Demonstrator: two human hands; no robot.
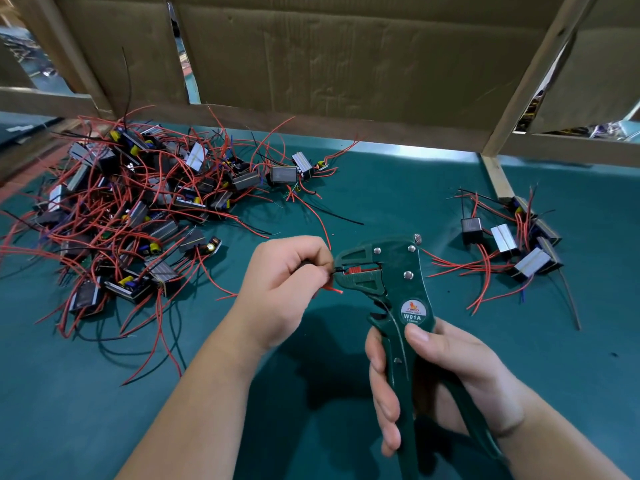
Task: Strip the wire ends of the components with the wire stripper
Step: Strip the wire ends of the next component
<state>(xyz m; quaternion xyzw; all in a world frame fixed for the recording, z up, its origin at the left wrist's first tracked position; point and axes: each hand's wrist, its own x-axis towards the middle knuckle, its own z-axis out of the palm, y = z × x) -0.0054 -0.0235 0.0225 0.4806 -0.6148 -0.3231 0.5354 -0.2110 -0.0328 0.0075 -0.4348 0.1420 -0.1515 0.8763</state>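
A teal-green felt-covered desk [398, 202] runs to a far wall of brown cardboard sheets [346, 64] set in a pale wooden frame [519, 88]. At far left lies a large tangled pile of boxy grey components with red and black wires [138, 209]; a smaller group [519, 244] lies at right. Near centre, the left hand [280, 289] pinches a thin black wire [335, 270] at the jaws of a dark green metal wire stripper [391, 271], whose handles the right hand [450, 375] grips. Its round label [412, 311] reads "W01A".
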